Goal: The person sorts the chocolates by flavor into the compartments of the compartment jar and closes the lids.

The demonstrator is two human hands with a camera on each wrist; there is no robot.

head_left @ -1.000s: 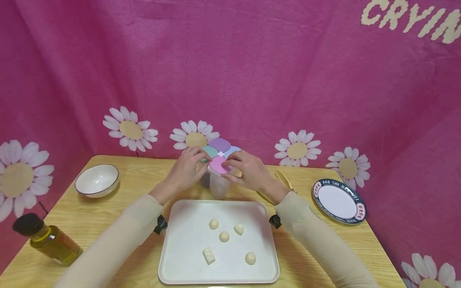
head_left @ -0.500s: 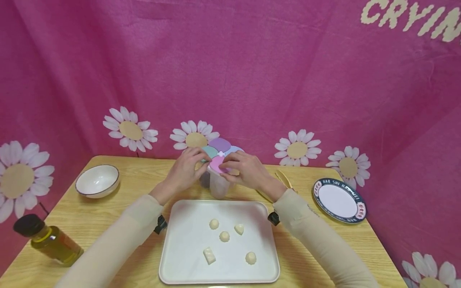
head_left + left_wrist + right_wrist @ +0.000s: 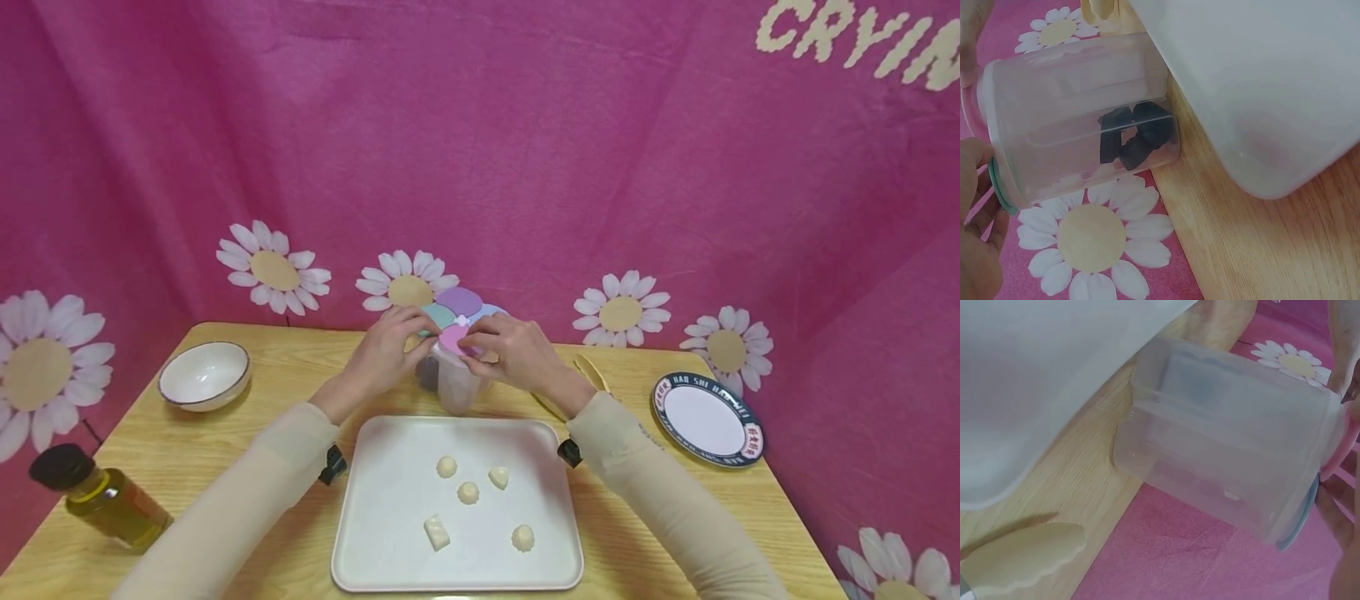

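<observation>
Under the right hand [image 3: 519, 357] — pink lid [image 3: 452, 337], part-hidden.

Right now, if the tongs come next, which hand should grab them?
Probably the right hand: the tongs lie on its side of the jar, close to its wrist. The left hand is across the jar, farther away.

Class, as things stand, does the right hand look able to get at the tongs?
Probably yes: the tongs lie on the table near the right hand, with nothing seen on top. That hand would likely have to leave the pink lid first.
</observation>
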